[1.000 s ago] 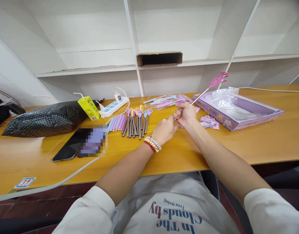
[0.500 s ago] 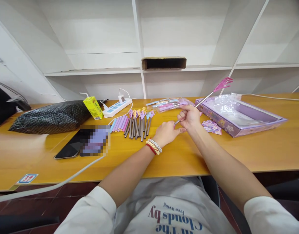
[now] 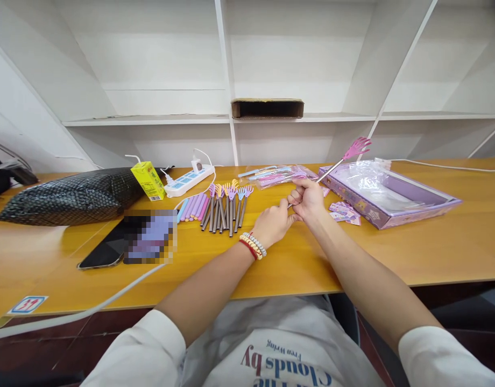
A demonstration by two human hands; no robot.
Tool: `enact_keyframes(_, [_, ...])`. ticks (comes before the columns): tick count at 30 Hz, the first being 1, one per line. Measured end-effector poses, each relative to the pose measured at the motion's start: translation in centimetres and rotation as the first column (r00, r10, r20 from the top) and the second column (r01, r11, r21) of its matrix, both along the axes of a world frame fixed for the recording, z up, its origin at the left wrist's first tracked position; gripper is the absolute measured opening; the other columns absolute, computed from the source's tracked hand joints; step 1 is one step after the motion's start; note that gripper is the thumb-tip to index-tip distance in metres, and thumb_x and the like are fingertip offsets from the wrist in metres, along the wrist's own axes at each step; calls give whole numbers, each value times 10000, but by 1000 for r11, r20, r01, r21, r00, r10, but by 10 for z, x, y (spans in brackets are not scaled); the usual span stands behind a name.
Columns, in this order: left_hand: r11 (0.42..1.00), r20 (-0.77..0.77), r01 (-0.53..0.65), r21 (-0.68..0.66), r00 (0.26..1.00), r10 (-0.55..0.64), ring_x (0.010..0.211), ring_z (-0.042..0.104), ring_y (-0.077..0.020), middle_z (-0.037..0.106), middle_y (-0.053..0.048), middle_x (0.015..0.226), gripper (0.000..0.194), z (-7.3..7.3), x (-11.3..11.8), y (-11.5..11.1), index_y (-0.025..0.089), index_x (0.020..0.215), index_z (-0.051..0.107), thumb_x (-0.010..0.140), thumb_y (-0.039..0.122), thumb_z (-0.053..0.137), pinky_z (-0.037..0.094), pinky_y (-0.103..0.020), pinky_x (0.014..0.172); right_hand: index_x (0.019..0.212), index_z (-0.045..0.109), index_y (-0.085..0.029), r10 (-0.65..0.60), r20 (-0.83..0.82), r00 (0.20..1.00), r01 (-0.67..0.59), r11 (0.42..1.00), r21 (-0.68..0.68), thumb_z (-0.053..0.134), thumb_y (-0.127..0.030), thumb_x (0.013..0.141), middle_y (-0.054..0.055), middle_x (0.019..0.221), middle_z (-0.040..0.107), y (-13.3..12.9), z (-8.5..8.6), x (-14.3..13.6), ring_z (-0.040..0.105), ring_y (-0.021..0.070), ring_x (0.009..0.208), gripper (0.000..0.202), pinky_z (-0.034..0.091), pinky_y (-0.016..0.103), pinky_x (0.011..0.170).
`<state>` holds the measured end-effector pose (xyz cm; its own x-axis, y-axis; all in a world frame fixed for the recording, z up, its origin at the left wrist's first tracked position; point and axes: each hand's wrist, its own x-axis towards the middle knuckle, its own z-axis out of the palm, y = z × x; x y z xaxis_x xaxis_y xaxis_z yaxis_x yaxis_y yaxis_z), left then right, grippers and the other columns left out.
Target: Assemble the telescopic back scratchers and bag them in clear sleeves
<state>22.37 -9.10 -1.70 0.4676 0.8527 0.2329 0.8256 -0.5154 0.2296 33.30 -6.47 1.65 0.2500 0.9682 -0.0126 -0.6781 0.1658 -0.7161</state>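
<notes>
A back scratcher with a pink claw head (image 3: 358,147) and a thin metal rod slants up to the right. My right hand (image 3: 308,200) is wrapped round its rod. Close against it, my left hand (image 3: 275,221), with beaded bracelets at the wrist, grips the lower end, which its fingers mostly hide. Left of my hands lie several short back scratchers (image 3: 227,207) with metal tubes and purple, yellow and blue heads. Beside these is a row of pastel tubes (image 3: 193,207). Bagged back scratchers (image 3: 275,174) lie behind my hands.
At right, a purple box (image 3: 393,217) holds clear plastic, with small printed cards (image 3: 344,211) beside it. Leftward are a power strip (image 3: 190,181), a yellow drink carton (image 3: 148,180), a black bubble-wrap parcel (image 3: 70,196) and two phones (image 3: 104,247). A white cable (image 3: 122,290) crosses the front left.
The whole view has shifted slightly. The pink claw has come down a little and left with my hands. Both hands keep their grip on the rod.
</notes>
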Motion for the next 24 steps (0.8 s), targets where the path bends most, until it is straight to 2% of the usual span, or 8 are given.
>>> enact_keyframes(4, [999,48,-40,-13,998,41,831,627,-302,638,-142,894,607,6,0,-1,153,1082,464,820,679,310,437,-348,654,574,176,-200,8,8,1000,-9,1000,17,575,-100,544,-122,356,146,-2,7,4,110,27,300,413,138,189,305])
enact_keyframes(7, [997,125,-24,-67,992,32,808,609,-278,627,-124,883,674,13,0,-1,160,977,509,730,768,357,421,-321,630,577,162,-200,44,3,999,-44,996,74,575,-115,569,-117,365,134,-2,10,11,114,30,299,422,143,194,300])
enact_keyframes(9, [991,190,26,-130,982,-1,744,584,-231,610,-95,825,661,19,-1,-1,167,862,528,711,788,359,402,-297,600,577,161,-202,91,-4,996,-90,991,103,569,-128,593,-114,372,115,-2,11,17,108,34,301,415,138,201,298])
enact_keyframes(11, [962,286,134,-239,956,-62,619,520,-162,555,-50,702,634,25,-3,-1,172,758,513,738,776,323,369,-269,540,578,162,-205,146,9,989,-146,980,134,569,-141,613,-113,383,97,-1,12,23,102,35,304,413,135,203,303])
enact_keyframes(13, [871,419,269,-411,904,-81,486,394,-101,435,4,581,617,32,-6,-3,180,738,484,768,760,275,307,-239,456,578,158,-205,185,51,981,-191,968,164,583,-156,624,-112,396,97,-1,12,29,107,33,311,430,144,199,315])
enact_keyframes(16, [659,567,415,-627,824,21,402,207,-55,260,63,540,577,37,-12,-4,199,798,443,766,756,298,175,-199,378,577,160,-205,178,127,976,-199,964,177,624,-210,645,-107,411,134,-2,13,36,130,31,328,468,173,193,339])
enact_keyframes(19, [514,617,487,-706,779,111,397,130,-40,201,79,556,574,39,-16,-3,210,838,425,745,768,325,106,-174,368,575,167,-206,170,151,974,-197,963,182,629,-278,681,-99,422,167,-4,13,40,158,38,343,479,203,195,356])
enact_keyframes(24, [305,650,585,-751,737,186,399,90,-44,187,80,556,655,41,-20,4,219,858,419,733,808,161,89,-156,364,578,140,-201,139,139,981,-167,963,214,608,-329,717,-92,433,193,-5,11,43,180,46,361,504,214,196,380])
